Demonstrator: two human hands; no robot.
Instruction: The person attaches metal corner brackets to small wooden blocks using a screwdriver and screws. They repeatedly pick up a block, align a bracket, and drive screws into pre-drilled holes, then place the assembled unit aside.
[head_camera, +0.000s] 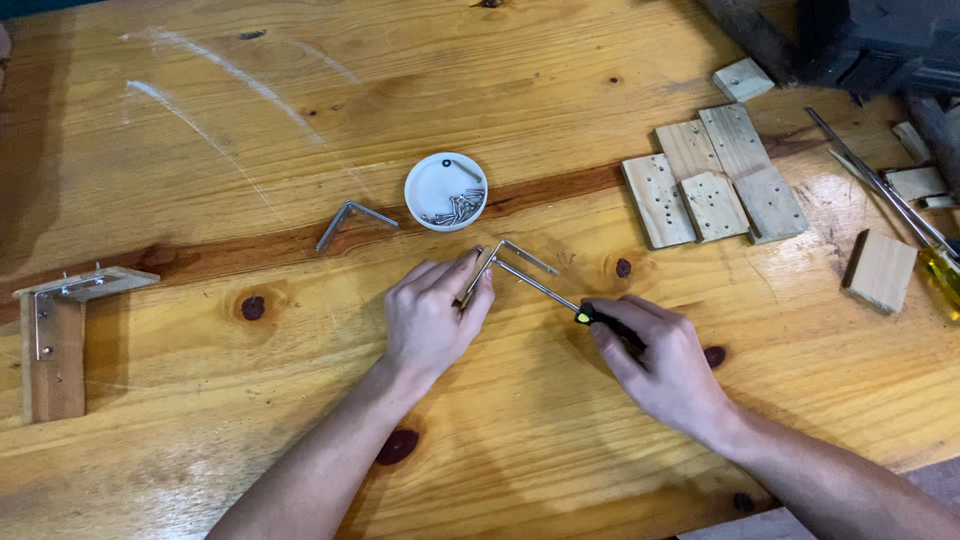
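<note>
Both hands (545, 325) flank bracket (505, 262)

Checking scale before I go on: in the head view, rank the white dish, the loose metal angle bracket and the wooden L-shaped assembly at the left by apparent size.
1. wooden L-shaped assembly
2. white dish and loose metal angle bracket: too alike to rank.
</note>
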